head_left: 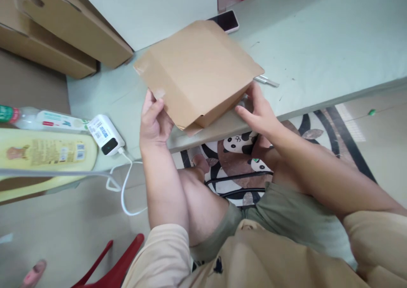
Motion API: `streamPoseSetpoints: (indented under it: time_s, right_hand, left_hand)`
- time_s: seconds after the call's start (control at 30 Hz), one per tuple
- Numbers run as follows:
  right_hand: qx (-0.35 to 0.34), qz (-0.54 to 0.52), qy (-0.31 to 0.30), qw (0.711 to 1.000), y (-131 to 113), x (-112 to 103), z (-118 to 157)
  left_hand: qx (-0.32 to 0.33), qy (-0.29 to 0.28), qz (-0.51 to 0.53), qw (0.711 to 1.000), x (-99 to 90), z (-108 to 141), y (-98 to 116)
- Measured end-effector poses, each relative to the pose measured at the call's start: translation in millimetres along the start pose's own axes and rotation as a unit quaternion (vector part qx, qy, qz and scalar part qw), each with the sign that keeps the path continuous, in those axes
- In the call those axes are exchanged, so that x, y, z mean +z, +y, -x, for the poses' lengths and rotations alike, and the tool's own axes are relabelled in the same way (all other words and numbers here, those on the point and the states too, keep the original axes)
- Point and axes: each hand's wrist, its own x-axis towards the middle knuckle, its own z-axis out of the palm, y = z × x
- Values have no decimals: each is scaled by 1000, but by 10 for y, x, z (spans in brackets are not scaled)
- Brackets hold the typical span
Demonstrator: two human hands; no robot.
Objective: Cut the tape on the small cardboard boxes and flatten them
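Note:
A brown cardboard box [203, 63] with its wide flap uppermost sits tilted at the front edge of the table. Clear tape shows on the flap's left side. My left hand [155, 118] grips the box's left edge, thumb on top and fingers curled beneath. At the right corner, my right hand [256, 110] holds the side of the box, its fingertips partly hidden behind the cardboard. Just past that corner lies a utility knife [267, 81], partly covered by the box. Behind the box is a phone [227, 22] with a dark screen, also partly covered.
Larger cardboard boxes [79, 29] stand at the back left. On the left are a plastic bottle [28, 117], a yellow bottle [47, 150] and a white device [106, 134] with a white cable [127, 203]. The pale green table [318, 46] extends right. A red chair [117, 267] stands below left.

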Motion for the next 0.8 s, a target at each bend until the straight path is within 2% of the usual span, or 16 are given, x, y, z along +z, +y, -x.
streamPoseSetpoints:
  time_s: [0.27, 0.4, 0.5, 0.63, 0.8]
  right_hand:
    - [20, -17, -1, 1000, -13, 163, -56]
    - [20, -10, -2, 1000, 49, 161, -54]
    - [22, -3, 22, 999, 60, 132, -57]
    - [16, 25, 66, 997, 32, 84, -59]
    - [38, 20, 89, 995, 32, 47, -51]
  left_hand:
    - [-55, 62, -34, 996, -87, -89, -162]
    - [-68, 87, -33, 993, -118, -106, -171]
    - [-65, 95, -43, 992, -145, -134, -181]
    - [-50, 87, -45, 994, -152, -164, -144]
    - [-15, 34, -29, 999, -41, -103, -29]
